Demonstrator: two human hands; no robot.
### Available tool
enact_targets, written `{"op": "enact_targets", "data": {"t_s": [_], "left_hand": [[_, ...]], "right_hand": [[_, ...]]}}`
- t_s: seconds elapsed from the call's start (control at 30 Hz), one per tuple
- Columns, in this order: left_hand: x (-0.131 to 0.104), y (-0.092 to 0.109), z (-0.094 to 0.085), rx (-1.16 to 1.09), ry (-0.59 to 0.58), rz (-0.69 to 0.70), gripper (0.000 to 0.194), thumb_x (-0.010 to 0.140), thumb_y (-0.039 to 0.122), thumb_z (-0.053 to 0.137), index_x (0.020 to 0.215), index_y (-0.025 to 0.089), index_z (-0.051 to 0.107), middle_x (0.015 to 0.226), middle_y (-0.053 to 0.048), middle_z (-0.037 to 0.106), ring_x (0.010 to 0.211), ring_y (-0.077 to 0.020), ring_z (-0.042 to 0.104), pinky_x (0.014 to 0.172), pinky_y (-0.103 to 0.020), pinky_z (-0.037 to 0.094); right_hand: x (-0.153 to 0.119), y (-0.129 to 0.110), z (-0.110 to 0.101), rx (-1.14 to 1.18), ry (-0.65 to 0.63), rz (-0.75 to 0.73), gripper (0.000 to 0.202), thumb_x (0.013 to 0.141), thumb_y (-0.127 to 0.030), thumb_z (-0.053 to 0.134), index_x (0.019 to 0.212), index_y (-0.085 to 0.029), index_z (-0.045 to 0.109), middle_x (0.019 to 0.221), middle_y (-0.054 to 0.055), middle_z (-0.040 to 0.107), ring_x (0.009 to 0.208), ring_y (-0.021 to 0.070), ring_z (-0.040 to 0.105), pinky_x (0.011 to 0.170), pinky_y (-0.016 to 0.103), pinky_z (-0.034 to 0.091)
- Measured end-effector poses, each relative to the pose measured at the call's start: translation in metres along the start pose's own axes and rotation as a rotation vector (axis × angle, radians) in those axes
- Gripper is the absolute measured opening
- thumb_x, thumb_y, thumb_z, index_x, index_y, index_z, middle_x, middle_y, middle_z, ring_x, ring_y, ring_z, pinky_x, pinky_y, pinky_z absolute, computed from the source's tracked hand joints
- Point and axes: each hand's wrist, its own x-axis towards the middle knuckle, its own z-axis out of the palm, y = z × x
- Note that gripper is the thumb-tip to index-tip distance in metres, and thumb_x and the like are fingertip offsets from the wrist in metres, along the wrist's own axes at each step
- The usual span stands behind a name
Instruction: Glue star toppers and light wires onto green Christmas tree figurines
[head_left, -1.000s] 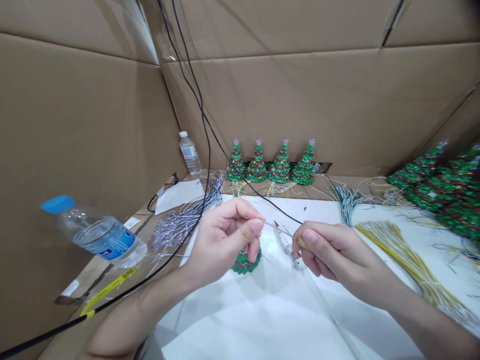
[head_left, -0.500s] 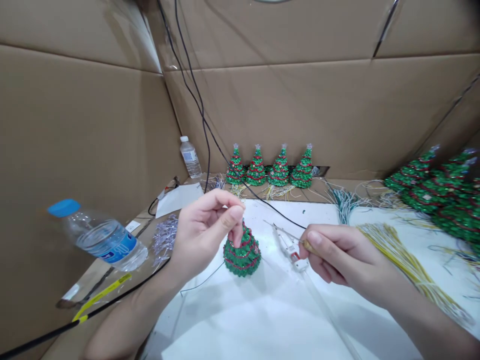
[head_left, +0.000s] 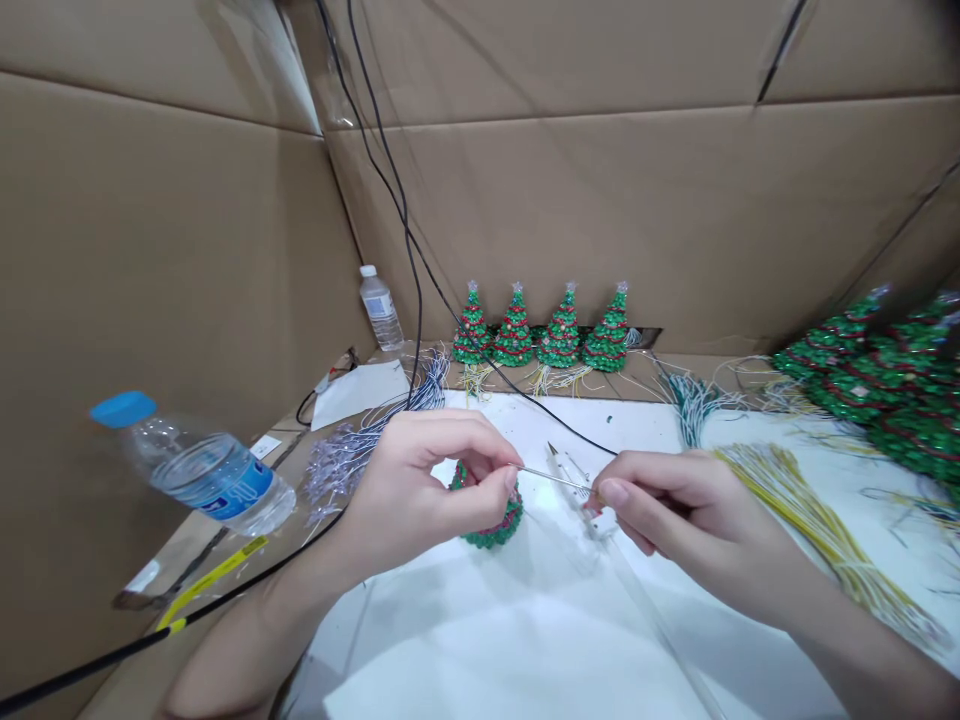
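My right hand (head_left: 675,510) is closed on the handle end of a thin metal pick (head_left: 553,476), which points left. At the pick's tip, my left hand (head_left: 431,485) pinches with thumb and forefinger; whatever lies between those fingertips is too small to make out. Behind and below the left fingers stands a small green tree with red garland (head_left: 495,528), its upper part mostly hidden by the hand. A white device with a red part (head_left: 592,515) lies on the white surface behind the pick.
Small trees (head_left: 559,335) line the back cardboard wall, and larger-looking ones (head_left: 877,385) crowd the right. Yellow and white wires (head_left: 817,520) lie at right. A blue-capped bottle (head_left: 217,480) and a black cable (head_left: 247,585) are at left, a smaller bottle (head_left: 381,310) behind.
My left hand has moved right and down, its fingertips now meeting the tip of the pick. The pick lies flatter, and the left hand now covers more of the near tree.
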Motion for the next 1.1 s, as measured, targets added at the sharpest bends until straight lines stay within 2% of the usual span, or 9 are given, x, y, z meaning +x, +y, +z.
{"op": "enact_targets", "data": {"t_s": [0.27, 0.87, 1.1], "left_hand": [[0.0013, 0.0004, -0.0032, 0.102, -0.067, 0.047, 0.015, 0.074, 0.004, 0.065, 0.062, 0.012, 0.07, 0.057, -0.003, 0.069, 0.052, -0.011, 0.06, 0.051, -0.02, 0.047], [-0.0008, 0.0011, -0.0015, 0.201, -0.051, 0.091, 0.017, 0.071, 0.001, 0.06, 0.063, 0.011, 0.071, 0.059, -0.002, 0.069, 0.051, -0.0088, 0.058, 0.049, -0.017, 0.044], [-0.0019, 0.0044, 0.0012, 0.25, -0.025, 0.091, 0.017, 0.071, 0.0, 0.059, 0.062, 0.01, 0.07, 0.054, 0.001, 0.062, 0.048, -0.0057, 0.051, 0.047, -0.015, 0.039]], "right_hand": [[-0.0017, -0.0012, -0.0014, -0.162, 0.031, -0.113, 0.033, 0.096, -0.027, 0.047, 0.072, -0.013, 0.065, 0.05, -0.007, 0.035, 0.043, 0.0034, 0.026, 0.039, 0.02, 0.019], [-0.004, 0.0021, -0.0002, -0.219, 0.054, -0.116, 0.033, 0.097, -0.029, 0.048, 0.072, -0.015, 0.063, 0.05, -0.007, 0.039, 0.044, 0.0032, 0.03, 0.042, 0.018, 0.024], [-0.002, -0.0009, 0.0005, -0.271, 0.092, -0.176, 0.03, 0.096, -0.023, 0.049, 0.07, -0.015, 0.061, 0.049, -0.007, 0.043, 0.042, 0.0024, 0.033, 0.041, 0.016, 0.025]]}}
